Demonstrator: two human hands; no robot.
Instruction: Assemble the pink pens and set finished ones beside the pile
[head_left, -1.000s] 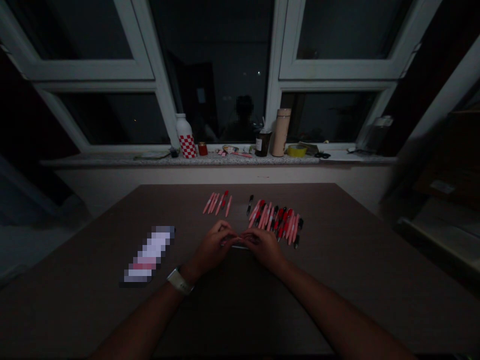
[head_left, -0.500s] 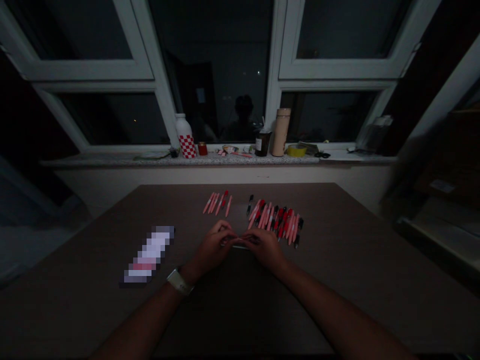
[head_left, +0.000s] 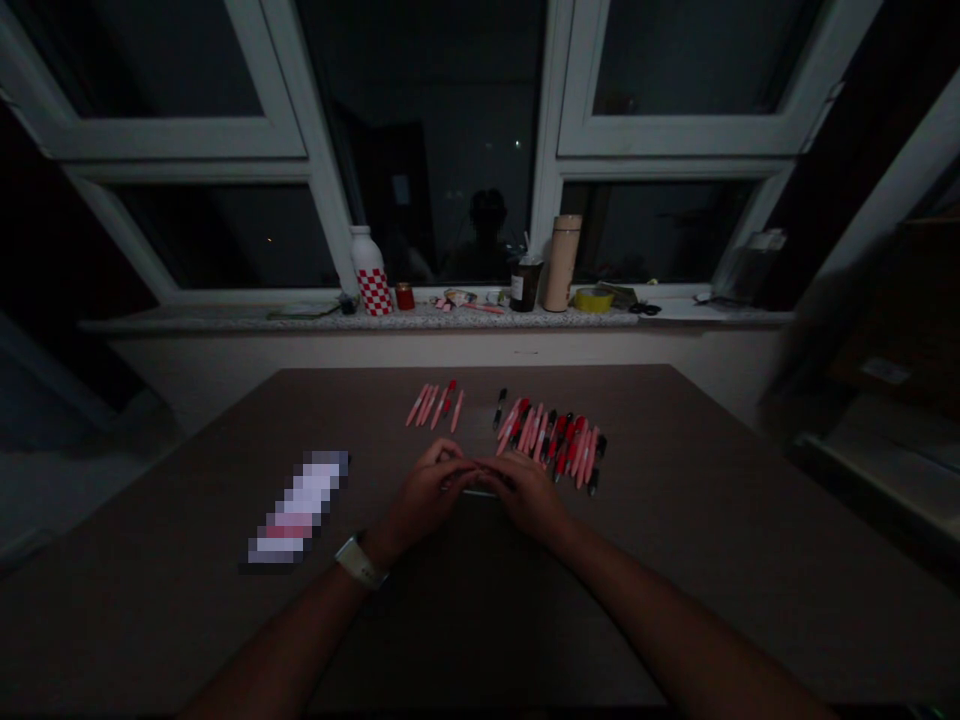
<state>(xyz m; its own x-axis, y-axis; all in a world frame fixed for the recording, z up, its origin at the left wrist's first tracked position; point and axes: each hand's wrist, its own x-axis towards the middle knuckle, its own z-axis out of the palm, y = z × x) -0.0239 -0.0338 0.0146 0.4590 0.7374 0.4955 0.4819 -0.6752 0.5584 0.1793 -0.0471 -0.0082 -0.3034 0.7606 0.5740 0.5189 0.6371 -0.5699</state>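
My left hand (head_left: 424,495) and my right hand (head_left: 529,492) meet at the middle of the brown table (head_left: 675,560), fingers pinched together on a thin pen (head_left: 474,490) held between them. The light is dim and the pen shows only as a pale sliver. A watch sits on my left wrist. Just beyond my right hand lies a pile of several pink, red and black pens (head_left: 555,437). A smaller row of pink pens (head_left: 436,405) lies farther back to the left.
A flat pixelated pack (head_left: 298,508) lies left of my left hand. The windowsill (head_left: 225,320) behind the table carries a checkered bottle (head_left: 372,272), a small red jar (head_left: 405,297), a dark cup (head_left: 525,285), a tall beige flask (head_left: 563,264) and a yellow tape roll (head_left: 593,300).
My hands have stayed together on the pen; the right hand has crept slightly toward the left one. Nothing else has moved.
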